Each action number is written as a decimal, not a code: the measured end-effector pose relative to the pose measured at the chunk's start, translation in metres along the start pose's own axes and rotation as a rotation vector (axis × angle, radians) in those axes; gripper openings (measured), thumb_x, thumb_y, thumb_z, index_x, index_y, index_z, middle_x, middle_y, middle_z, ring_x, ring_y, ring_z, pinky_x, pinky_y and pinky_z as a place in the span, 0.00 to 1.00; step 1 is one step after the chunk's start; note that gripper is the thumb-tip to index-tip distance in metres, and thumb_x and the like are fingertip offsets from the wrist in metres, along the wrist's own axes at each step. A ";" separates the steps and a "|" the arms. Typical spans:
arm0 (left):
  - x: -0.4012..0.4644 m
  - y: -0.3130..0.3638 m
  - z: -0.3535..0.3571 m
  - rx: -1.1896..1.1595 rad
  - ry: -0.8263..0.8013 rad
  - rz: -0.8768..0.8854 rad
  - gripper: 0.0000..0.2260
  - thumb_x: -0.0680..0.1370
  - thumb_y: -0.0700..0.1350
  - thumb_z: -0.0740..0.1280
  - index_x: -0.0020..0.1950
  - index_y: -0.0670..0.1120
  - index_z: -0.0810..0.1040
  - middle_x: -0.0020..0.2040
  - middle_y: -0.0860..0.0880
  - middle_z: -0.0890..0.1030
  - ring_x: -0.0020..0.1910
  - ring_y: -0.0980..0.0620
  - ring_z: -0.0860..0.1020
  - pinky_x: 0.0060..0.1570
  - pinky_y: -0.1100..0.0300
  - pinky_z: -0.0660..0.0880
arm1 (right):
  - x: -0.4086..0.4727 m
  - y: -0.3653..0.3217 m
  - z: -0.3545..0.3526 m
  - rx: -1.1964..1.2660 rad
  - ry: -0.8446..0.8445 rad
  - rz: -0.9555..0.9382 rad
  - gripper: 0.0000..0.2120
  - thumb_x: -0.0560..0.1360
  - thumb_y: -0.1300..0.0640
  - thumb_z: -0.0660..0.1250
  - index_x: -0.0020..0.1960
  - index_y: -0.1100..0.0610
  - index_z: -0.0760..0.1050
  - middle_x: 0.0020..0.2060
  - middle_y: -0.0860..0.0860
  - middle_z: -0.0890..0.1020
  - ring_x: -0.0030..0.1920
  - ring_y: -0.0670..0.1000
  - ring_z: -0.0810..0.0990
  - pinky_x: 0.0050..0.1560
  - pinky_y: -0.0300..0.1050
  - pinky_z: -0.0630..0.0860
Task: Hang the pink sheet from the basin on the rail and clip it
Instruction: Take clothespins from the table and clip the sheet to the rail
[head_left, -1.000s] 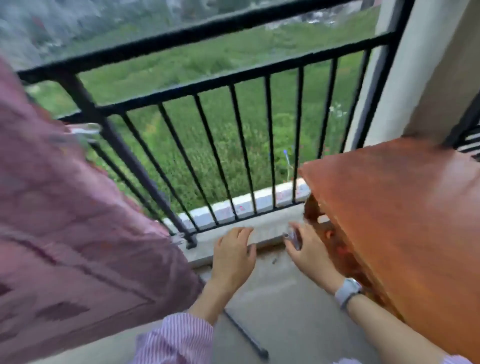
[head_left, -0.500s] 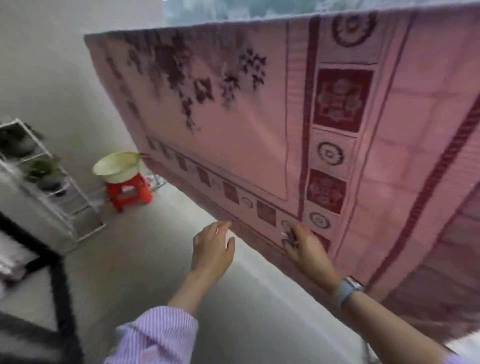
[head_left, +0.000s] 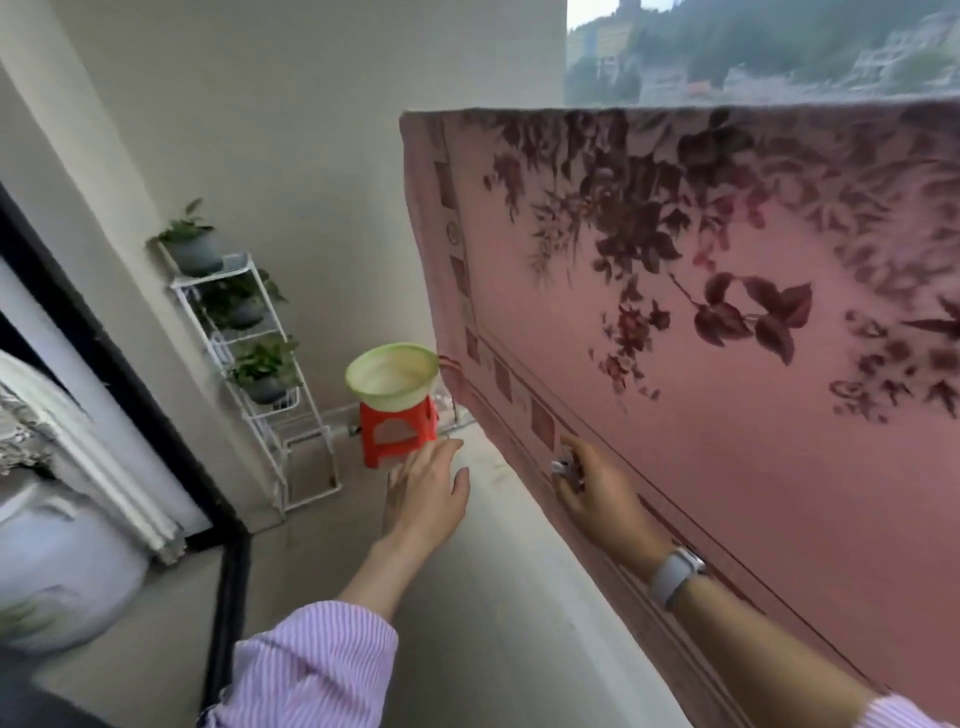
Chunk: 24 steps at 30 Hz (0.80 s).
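Pink sheet (head_left: 727, 415) hangs draped over the rail, which it hides; half a second ago its squared border filled the view, now its left edge and leafy print show. One right hand (head_left: 597, 486) pinches a small silvery clip (head_left: 563, 465) against it. One left hand (head_left: 428, 491) hovers, fingers straight and together. One green basin (head_left: 392, 376) sits empty on one red stool (head_left: 397, 431), nearer than before. Three potted plants stand on one white rack (head_left: 270, 405).
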<state>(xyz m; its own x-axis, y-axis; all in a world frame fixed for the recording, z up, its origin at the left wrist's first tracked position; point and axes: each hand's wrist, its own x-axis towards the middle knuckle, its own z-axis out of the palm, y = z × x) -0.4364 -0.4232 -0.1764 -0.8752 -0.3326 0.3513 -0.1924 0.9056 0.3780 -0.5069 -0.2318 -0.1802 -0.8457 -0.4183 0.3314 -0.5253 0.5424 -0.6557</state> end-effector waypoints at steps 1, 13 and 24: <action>0.030 -0.013 -0.004 0.003 0.014 -0.005 0.16 0.76 0.44 0.61 0.64 0.47 0.71 0.62 0.47 0.74 0.61 0.46 0.71 0.59 0.51 0.65 | 0.033 -0.006 0.012 -0.009 0.002 -0.018 0.16 0.76 0.55 0.61 0.61 0.61 0.68 0.55 0.61 0.76 0.53 0.62 0.76 0.48 0.59 0.74; 0.326 -0.228 -0.011 0.090 0.125 -0.015 0.17 0.75 0.45 0.62 0.64 0.48 0.71 0.63 0.48 0.74 0.62 0.47 0.70 0.61 0.54 0.64 | 0.372 -0.068 0.187 0.055 0.034 -0.152 0.11 0.73 0.57 0.66 0.54 0.61 0.72 0.46 0.57 0.75 0.44 0.58 0.75 0.45 0.54 0.74; 0.624 -0.407 0.005 0.069 0.133 0.112 0.16 0.73 0.43 0.66 0.60 0.44 0.74 0.58 0.44 0.78 0.57 0.43 0.75 0.57 0.50 0.69 | 0.655 -0.099 0.321 0.086 0.123 -0.122 0.07 0.74 0.55 0.63 0.50 0.56 0.70 0.42 0.52 0.74 0.41 0.54 0.75 0.43 0.57 0.75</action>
<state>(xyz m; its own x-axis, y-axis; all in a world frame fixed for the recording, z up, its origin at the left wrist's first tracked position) -0.9066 -0.9977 -0.1157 -0.8273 -0.2560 0.5001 -0.1309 0.9535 0.2717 -0.9782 -0.7937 -0.1163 -0.7844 -0.3817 0.4889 -0.6187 0.4270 -0.6595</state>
